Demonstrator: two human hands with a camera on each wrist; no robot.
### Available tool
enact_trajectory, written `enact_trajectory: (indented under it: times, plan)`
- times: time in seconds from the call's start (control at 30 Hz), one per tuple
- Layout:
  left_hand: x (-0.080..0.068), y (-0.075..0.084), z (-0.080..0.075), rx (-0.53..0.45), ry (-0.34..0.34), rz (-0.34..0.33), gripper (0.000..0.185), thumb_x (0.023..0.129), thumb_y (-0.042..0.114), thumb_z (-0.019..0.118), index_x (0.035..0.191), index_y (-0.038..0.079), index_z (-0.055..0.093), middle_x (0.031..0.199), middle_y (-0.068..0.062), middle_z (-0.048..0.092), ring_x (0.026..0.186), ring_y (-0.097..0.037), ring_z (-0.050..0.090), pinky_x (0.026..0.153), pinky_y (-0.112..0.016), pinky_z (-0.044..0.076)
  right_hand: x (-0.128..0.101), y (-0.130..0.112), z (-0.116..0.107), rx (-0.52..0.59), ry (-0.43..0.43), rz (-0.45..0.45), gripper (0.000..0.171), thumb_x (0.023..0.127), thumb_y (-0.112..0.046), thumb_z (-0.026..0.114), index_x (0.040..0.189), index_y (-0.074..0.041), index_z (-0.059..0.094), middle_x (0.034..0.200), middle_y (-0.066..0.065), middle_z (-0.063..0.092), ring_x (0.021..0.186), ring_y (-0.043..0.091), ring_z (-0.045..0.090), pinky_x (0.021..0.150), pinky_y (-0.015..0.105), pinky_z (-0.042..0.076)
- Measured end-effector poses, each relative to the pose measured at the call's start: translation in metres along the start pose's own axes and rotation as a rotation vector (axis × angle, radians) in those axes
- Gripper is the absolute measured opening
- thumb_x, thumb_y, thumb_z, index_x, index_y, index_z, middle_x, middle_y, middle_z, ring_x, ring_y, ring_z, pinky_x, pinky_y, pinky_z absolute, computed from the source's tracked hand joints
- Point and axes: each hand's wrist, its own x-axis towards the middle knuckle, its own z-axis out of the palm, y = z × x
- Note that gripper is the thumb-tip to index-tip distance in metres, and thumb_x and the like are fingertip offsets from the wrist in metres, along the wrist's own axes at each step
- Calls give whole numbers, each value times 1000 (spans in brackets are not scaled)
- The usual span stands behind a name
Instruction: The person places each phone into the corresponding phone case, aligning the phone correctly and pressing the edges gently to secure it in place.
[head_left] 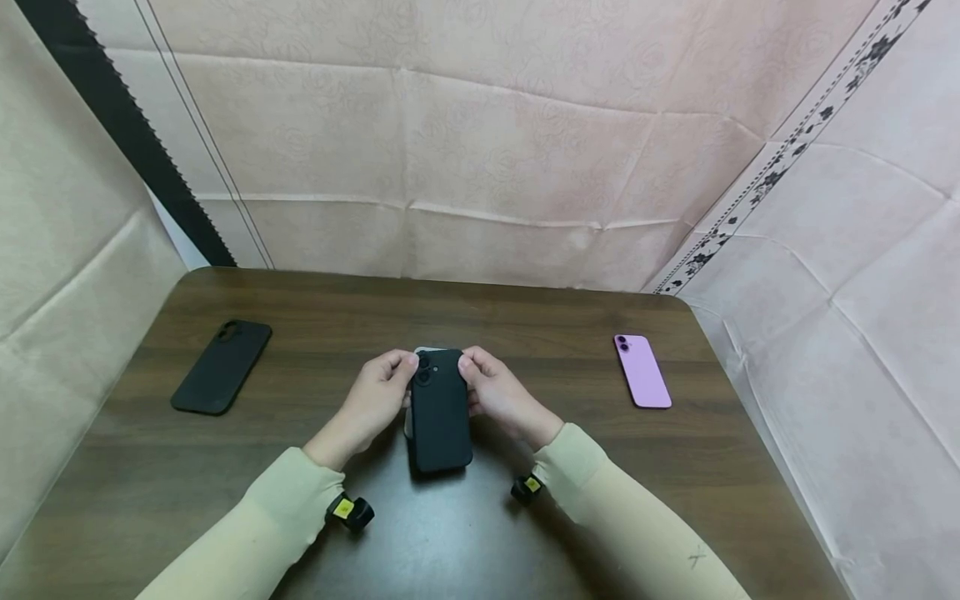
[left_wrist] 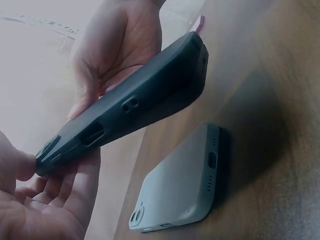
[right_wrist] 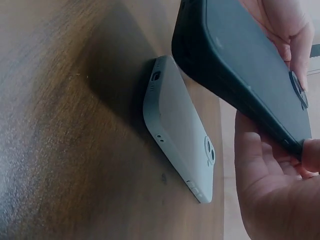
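Both hands hold a black phone case (head_left: 441,417) above the table, one at each side of its camera end. My left hand (head_left: 378,392) pinches the left upper corner between thumb and fingers; my right hand (head_left: 502,392) grips the right upper corner the same way. Round camera rings show on the case's back, and side cutouts show in the left wrist view. Whether a phone sits inside, I cannot tell. Beneath it a pale grey-green cased phone (left_wrist: 180,180) lies back up on the table, mostly covered by the black case in the head view.
Toward the left of the brown wooden table (head_left: 337,308) lies another black phone case (head_left: 221,367), back up. A purple phone (head_left: 643,371) lies near the right edge. Pale cloth (head_left: 495,150) hangs behind the table and along both sides.
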Motion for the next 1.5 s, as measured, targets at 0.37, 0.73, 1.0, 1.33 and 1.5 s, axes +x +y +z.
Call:
enact_trajectory:
  times: [0.37, 0.73, 1.0, 1.33, 1.5]
  plan:
    - [1, -5, 0, 4, -41, -6, 36, 102, 35, 50, 119, 5, 58, 106, -12, 66, 92, -22, 62, 78, -38, 55, -2, 0, -3, 12, 54, -23, 27, 105, -31, 42, 111, -6, 52, 91, 12, 60, 73, 26, 64, 62, 38, 53]
    - [-2, -9, 5, 100, -141, 4, 29, 99, 29, 58, 118, 7, 60, 105, -9, 66, 92, -20, 66, 77, -36, 56, -1, -1, -10, 76, 180, -71, 25, 105, -31, 42, 106, -8, 51, 83, 10, 61, 66, 24, 63, 61, 36, 50]
    - [-5, -14, 7, 124, -172, -8, 33, 97, 24, 62, 123, 4, 57, 106, -8, 64, 94, -18, 65, 77, -36, 56, 0, -2, -13, 139, 237, -97, 23, 105, -29, 41, 102, -9, 52, 84, 10, 60, 66, 22, 61, 61, 37, 50]
    - [-7, -15, 7, 193, -153, 13, 36, 95, 17, 63, 128, 3, 55, 115, -10, 61, 107, -21, 62, 84, -37, 53, 0, -3, -13, 131, 241, -70, 23, 105, -28, 41, 103, -8, 52, 84, 9, 60, 65, 21, 60, 59, 35, 50]
    - [-8, -14, 7, 202, -138, 26, 40, 95, 16, 63, 131, 1, 53, 118, -13, 61, 110, -23, 61, 89, -40, 51, 1, -5, -13, 144, 229, -65, 24, 105, -28, 40, 104, -7, 52, 84, 9, 60, 64, 21, 59, 59, 35, 49]
